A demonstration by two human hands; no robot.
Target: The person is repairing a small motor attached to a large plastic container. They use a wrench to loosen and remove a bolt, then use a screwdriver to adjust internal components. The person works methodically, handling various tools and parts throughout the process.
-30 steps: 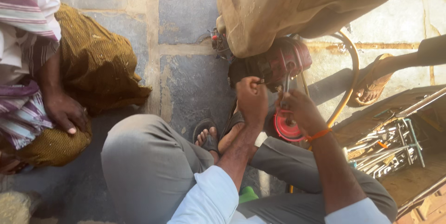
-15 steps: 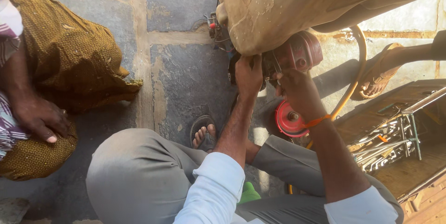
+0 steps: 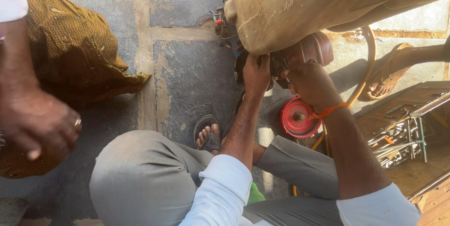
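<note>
Left hand [image 3: 256,75] clamped on dark underside of small red engine [image 3: 307,50], steadying it beneath dirty tan plastic tank [image 3: 300,5]. Right hand [image 3: 308,83] closed at engine's near side, grip contents hidden. Red round pulley [image 3: 296,116] below wrist, stone floor [image 3: 187,76] underneath. Another person's hand [image 3: 40,123] near left.

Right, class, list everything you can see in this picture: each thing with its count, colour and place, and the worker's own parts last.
Tank: one, tan, top, over the engine.
Engine: one, red and black, under the tank.
Pulley disc: one, red, on the floor below the right hand.
Hose: one, orange, curving right of the engine.
Tool tray: one, wooden, right edge, holding metal tools.
Sack: one, brown, upper left.
Stone floor: grey slabs.
Another person's hand: one, left edge, wearing a ring.
Another person's sandalled foot: one, right.
Own foot: one, in a sandal, centre.
Left hand: on the engine.
Right hand: on the engine, orange thread at the wrist.
</note>
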